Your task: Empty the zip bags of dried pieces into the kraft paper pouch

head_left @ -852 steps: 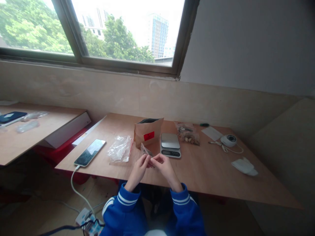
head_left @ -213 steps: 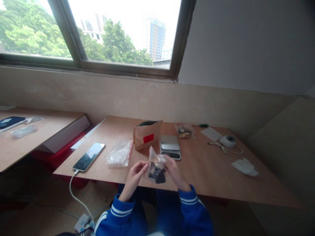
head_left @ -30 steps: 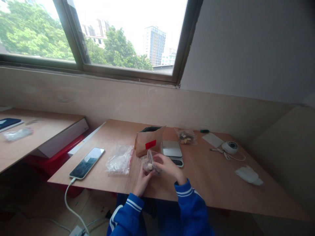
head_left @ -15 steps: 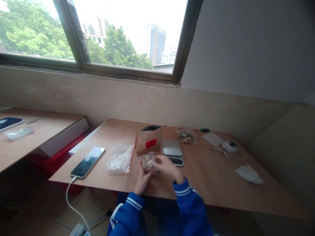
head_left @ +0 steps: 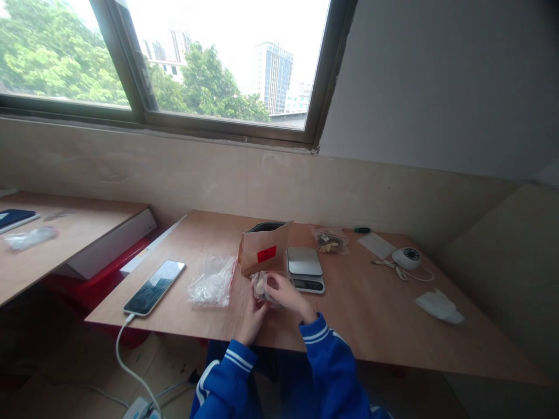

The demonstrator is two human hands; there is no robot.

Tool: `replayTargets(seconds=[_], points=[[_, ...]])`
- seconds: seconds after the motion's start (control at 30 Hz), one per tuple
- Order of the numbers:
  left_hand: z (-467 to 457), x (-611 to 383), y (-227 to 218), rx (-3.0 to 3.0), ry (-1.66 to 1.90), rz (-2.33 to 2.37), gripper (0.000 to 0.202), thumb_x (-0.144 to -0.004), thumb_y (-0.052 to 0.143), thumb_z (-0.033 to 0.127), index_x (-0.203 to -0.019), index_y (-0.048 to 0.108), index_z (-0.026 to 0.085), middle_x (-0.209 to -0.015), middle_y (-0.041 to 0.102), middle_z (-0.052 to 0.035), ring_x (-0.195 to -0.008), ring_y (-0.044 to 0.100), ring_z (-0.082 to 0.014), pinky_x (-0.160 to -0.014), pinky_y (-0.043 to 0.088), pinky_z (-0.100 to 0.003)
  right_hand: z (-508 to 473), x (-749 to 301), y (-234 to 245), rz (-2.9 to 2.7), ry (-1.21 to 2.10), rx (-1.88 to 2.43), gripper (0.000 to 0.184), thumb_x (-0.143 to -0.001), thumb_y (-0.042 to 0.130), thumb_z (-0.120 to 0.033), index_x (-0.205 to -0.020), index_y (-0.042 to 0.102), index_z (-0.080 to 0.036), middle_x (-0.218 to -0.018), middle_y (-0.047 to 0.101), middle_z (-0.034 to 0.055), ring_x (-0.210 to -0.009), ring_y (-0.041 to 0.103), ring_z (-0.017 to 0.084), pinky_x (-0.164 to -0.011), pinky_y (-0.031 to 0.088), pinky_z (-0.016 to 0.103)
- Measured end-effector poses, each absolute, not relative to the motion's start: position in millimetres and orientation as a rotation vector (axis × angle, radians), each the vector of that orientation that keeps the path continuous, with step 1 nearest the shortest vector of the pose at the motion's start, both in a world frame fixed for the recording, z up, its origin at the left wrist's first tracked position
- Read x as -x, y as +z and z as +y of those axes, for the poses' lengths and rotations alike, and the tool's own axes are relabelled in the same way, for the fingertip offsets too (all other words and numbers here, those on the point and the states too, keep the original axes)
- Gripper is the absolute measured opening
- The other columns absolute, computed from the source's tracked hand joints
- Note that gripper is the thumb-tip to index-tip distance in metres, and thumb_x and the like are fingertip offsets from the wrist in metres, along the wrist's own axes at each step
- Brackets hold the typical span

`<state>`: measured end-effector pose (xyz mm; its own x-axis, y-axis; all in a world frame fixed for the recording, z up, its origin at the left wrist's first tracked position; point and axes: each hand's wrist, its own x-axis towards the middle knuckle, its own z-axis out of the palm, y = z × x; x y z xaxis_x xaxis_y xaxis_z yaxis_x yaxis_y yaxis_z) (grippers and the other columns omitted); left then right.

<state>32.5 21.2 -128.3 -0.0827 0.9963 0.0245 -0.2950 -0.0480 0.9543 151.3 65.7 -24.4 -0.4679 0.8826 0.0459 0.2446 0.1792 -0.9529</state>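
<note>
Both hands meet at a clear plastic bag (head_left: 261, 285) with pale, lumpy pieces inside, low over the table in front of the paper pouch. My left hand (head_left: 253, 314) grips the bag from the left and below. From the right, my right hand (head_left: 286, 293) has its fingers closed at the bag's upper side, partly covering it; whether they also pinch a piece cannot be made out. Just behind stands an open brown paper pouch (head_left: 251, 253) with a red label. A small digital scale (head_left: 304, 262) with a bare silver plate lies right of the pouch.
Left of the hands are a pile of clear plastic bags (head_left: 212, 282) and a charging phone (head_left: 155, 288). Behind the scale lies a bag of small pieces (head_left: 331, 241). A white camera (head_left: 406, 258) with cable and a crumpled white wrapper (head_left: 439, 306) are at right.
My right hand has moved a little left, further over the bag. The bag's pale contents have shifted slightly. My left hand keeps its hold.
</note>
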Motion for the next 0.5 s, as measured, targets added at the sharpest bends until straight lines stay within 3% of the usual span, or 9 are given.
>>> replayTargets(seconds=[0.2, 0.4, 0.5], points=[[19, -32, -121, -1.036, 1.436, 0.977, 0.092, -0.072, 0.069, 0.047, -0.147, 0.019, 0.028, -0.152, 0.031, -0.0113, -0.135, 0.037, -0.0333, -0.108, 0.036, -0.047, 66, -155, -22, -1.710, 1.294, 1.174, 0.040, -0.071, 0.073, -0.030, -0.106, 0.056, -0.018, -0.104, 0.066, 0.0080, -0.098, 0.063, 0.023, -0.092, 0.048, 0.039], [19, -32, -115, -1.058, 1.430, 0.980, 0.083, -0.074, 0.068, 0.043, -0.145, 0.027, 0.029, -0.151, 0.033, -0.0096, -0.135, 0.036, -0.0320, -0.110, 0.034, -0.047, 64, -157, -14, -1.681, 1.387, 1.025, 0.033, -0.070, 0.075, -0.037, -0.094, 0.063, -0.017, -0.102, 0.068, 0.0094, -0.099, 0.064, 0.025, -0.091, 0.050, 0.042], [18, -32, -110, -1.092, 1.448, 0.976, 0.083, -0.075, 0.068, 0.042, -0.146, 0.025, 0.030, -0.154, 0.027, -0.0079, -0.139, 0.030, -0.0315, -0.112, 0.031, -0.046, 64, -156, -17, -1.606, 1.415, 1.041, 0.037, -0.066, 0.077, -0.036, -0.094, 0.062, -0.017, -0.101, 0.068, 0.0096, -0.096, 0.065, 0.025, -0.090, 0.051, 0.044]])
